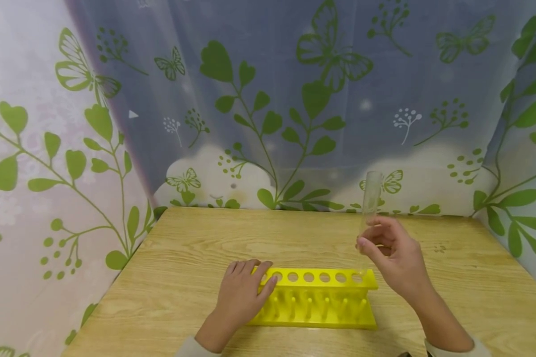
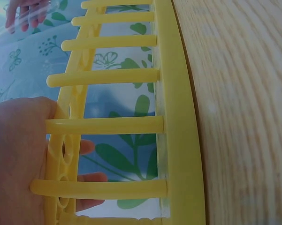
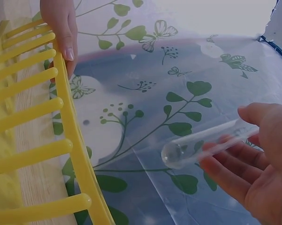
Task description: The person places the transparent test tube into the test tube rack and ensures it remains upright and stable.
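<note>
A yellow test tube rack (image 1: 312, 322) stands on the table, with a row of holes along its top and upright pegs below. My left hand (image 1: 244, 292) grips the top rail at the rack's left end. In the left wrist view, fingertips (image 2: 95, 177) show behind that rail of the rack (image 2: 180, 140). Between thumb and fingers, my right hand (image 1: 397, 253) pinches a clear glass test tube (image 1: 371, 193) held nearly upright. Its rounded bottom (image 3: 171, 155) points toward the rack and is apart from it in the right wrist view, near the rightmost hole in the head view.
The wood-grain table (image 1: 196, 233) reaches back to a hanging cloth (image 1: 268, 29) printed with green leaves and butterflies. More of this printed cloth (image 1: 9, 89) hangs along the left side, and also on the right.
</note>
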Tool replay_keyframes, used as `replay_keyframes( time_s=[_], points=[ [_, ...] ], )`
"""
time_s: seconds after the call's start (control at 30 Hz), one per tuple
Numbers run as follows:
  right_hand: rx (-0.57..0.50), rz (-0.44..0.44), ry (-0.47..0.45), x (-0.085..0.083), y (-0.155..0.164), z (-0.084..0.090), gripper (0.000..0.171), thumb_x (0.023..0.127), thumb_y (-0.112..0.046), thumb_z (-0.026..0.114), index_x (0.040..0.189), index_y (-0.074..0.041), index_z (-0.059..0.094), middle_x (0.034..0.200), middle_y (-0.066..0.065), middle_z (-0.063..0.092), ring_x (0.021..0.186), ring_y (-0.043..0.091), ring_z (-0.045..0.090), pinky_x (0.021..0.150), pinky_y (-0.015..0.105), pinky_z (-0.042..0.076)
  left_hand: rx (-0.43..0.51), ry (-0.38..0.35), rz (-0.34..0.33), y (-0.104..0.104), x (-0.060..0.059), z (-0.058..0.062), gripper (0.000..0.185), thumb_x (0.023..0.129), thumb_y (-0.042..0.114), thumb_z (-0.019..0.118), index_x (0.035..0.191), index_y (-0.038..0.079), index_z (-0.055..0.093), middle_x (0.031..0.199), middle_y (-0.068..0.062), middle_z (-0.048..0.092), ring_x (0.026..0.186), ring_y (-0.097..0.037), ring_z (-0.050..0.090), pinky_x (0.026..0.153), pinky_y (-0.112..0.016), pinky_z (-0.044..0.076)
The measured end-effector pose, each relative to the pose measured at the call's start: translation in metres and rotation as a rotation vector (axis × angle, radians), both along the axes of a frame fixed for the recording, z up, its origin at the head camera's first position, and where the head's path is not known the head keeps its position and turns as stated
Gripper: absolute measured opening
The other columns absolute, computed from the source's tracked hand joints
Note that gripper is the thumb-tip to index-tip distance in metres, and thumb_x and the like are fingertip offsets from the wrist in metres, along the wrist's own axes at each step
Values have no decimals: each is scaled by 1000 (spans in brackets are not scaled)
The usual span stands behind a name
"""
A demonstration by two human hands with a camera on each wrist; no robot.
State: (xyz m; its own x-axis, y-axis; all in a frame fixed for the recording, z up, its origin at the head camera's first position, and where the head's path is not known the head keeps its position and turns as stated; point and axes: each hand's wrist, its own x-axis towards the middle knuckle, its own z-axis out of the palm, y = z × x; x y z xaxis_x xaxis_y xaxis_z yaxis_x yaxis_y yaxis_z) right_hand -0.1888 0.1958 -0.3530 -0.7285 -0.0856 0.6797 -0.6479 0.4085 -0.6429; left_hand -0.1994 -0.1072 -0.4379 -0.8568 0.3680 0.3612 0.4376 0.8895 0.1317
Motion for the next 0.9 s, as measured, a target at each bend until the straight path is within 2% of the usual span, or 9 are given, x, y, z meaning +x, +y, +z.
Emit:
replay_keyframes(
  time_s=[0.17, 0.3, 0.5, 0.7, 0.9],
  points=[
    [48, 9, 0, 0, 2, 1, 33, 88, 11, 63, 118, -1, 55, 89, 0, 68, 74, 5, 66, 63, 18, 54, 7, 17, -2, 1, 0, 0, 45, 102, 50, 37, 127, 21, 61, 118, -5, 63, 110, -24, 59, 97, -47, 42],
    [109, 23, -52, 0, 5, 3, 29, 90, 6, 63, 116, -2, 53, 88, 5, 68, 72, 7, 65, 62, 20, 55, 11, 17, -3, 1, 0, 0, 44, 102, 49, 39, 127, 20, 62, 118, -5, 63, 110, -24, 59, 98, -47, 42],
    [160, 63, -126, 1, 8, 5, 21, 91, 0, 65, 106, -5, 51, 87, 4, 65, 82, 6, 66, 64, 25, 57, 11, 23, -5, 0, 0, -1, 44, 102, 49, 39, 126, 20, 62, 117, -4, 64, 109, -24, 59, 97, -46, 43],
    [173, 77, -146, 2, 10, 8, 19, 90, 0, 66, 97, -7, 50, 85, 0, 62, 84, 6, 66, 65, 25, 57, 11, 25, -6, 0, -1, -1, 44, 102, 49, 39, 126, 20, 62, 117, -5, 64, 109, -24, 59, 97, -46, 43],
    [187, 90, -156, 1, 12, 8, 21, 89, 4, 65, 95, -6, 48, 85, 0, 63, 85, 2, 66, 66, 25, 57, 13, 25, -6, 0, 0, 0, 43, 102, 49, 40, 126, 20, 62, 117, -4, 64, 108, -24, 59, 96, -45, 43]
  ],
)
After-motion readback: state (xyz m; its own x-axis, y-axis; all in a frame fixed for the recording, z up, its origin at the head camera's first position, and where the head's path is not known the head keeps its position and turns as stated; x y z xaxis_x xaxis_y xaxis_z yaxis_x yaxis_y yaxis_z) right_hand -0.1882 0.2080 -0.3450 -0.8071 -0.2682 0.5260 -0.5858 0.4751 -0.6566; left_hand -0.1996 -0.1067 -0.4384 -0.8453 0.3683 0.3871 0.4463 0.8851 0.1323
